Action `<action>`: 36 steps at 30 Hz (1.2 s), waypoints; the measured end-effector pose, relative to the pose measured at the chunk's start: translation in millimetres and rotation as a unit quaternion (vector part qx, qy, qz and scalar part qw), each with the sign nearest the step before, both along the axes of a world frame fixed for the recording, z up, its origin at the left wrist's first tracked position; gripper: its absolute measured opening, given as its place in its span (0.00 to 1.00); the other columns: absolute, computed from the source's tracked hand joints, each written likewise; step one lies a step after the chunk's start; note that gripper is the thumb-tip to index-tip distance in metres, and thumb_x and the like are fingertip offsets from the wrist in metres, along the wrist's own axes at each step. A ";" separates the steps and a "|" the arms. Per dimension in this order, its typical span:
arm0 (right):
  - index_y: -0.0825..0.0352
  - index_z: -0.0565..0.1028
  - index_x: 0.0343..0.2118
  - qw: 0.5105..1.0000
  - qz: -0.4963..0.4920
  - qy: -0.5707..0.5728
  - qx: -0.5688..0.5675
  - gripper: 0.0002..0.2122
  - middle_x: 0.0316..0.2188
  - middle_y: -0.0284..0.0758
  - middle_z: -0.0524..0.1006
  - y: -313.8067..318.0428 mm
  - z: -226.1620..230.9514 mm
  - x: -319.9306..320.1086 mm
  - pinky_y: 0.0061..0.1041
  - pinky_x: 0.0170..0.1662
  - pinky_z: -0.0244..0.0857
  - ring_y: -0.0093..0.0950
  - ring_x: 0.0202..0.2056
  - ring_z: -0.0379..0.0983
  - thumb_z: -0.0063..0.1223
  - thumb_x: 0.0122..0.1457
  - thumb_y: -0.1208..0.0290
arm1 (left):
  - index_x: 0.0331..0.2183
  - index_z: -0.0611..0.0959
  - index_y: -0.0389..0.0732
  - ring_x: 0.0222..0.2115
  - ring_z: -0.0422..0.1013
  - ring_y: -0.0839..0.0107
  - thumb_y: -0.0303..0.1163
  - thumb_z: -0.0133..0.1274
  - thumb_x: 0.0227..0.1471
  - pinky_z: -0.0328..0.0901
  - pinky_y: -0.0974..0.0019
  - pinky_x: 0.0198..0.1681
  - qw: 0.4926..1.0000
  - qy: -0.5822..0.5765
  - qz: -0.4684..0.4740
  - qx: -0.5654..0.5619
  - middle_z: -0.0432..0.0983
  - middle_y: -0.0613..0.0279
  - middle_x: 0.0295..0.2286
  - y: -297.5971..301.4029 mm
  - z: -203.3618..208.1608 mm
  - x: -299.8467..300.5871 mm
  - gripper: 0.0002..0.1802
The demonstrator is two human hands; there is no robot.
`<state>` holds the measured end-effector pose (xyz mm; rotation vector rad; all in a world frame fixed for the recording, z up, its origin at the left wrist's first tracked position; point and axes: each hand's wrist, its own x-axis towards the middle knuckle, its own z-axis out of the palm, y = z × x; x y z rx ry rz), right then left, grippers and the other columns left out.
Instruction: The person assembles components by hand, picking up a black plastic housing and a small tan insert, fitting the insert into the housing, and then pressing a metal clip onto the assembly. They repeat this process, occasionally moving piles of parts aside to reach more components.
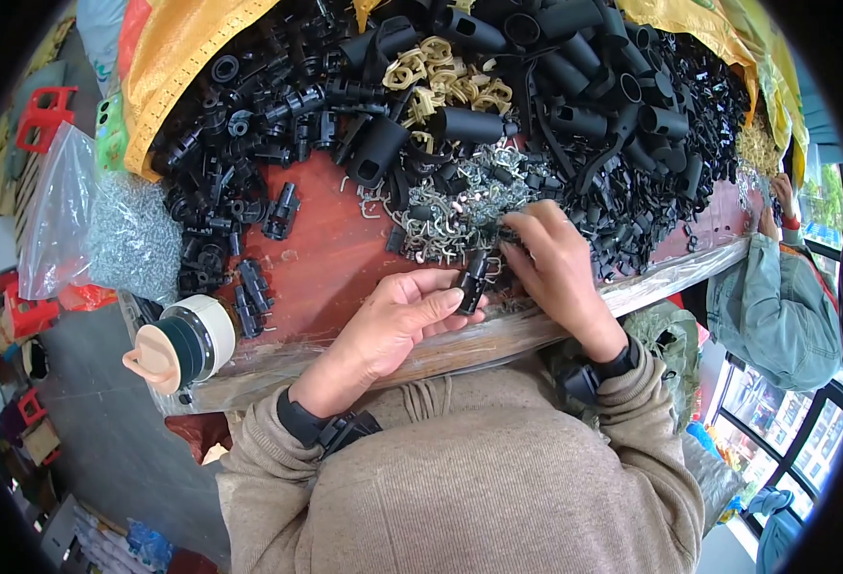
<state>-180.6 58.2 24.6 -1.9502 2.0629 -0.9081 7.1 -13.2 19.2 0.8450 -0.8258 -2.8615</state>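
My left hand (pixel 397 314) grips a small black cylindrical plastic part (pixel 474 284) between thumb and fingers, tilted over the table's near edge. Just to its right, my right hand (pixel 557 263) reaches to the near side of a heap of bent silvery metal hooks (pixel 459 206). Its thumb and fingertips are drawn together there, and whatever they pinch is too small to make out. Small black pieces (pixel 613 225) lie heaped beyond the right hand. A few similar black plastic assemblies (pixel 252 295) rest on the red tabletop (pixel 321 253) left of my hands.
Black tubular shells (pixel 565 72), gold-coloured clips (pixel 431 67) and more black assemblies (pixel 297 105) pile up at the back. At the left stand a cup with a beige lid (pixel 158 359) and a clear bag of small metal pieces (pixel 134 234). Another person (pixel 775 306) works at the far right.
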 end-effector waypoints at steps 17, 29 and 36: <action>0.71 0.70 0.29 0.815 -0.109 -0.533 0.200 0.06 0.19 0.26 0.68 17.0 6.1 -11.9 0.15 0.23 0.59 0.15 0.21 0.64 0.48 0.53 0.72 | 0.41 0.70 0.33 0.35 0.70 0.69 0.32 0.48 0.49 0.66 0.74 0.36 0.997 0.036 0.062 0.037 0.71 0.55 0.36 0.9 -5.4 0.0 0.18; 0.70 0.69 0.27 0.817 -0.019 -0.553 0.162 0.09 0.19 0.27 0.68 18.5 3.2 16.3 0.13 0.26 0.58 0.15 0.22 0.62 0.48 0.54 0.68 | 0.41 0.71 0.34 0.38 0.68 0.69 0.34 0.50 0.47 0.61 0.66 0.45 0.990 0.110 0.086 0.032 0.71 0.56 0.36 5.2 -9.7 -7.2 0.19; 0.71 0.68 0.27 0.862 0.000 -0.477 0.169 0.09 0.21 0.27 0.68 15.6 10.1 20.9 0.13 0.27 0.57 0.14 0.24 0.62 0.47 0.54 0.68 | 0.40 0.71 0.33 0.39 0.68 0.69 0.35 0.51 0.46 0.60 0.63 0.47 0.986 0.131 0.099 0.037 0.71 0.56 0.36 6.5 -13.1 -6.7 0.20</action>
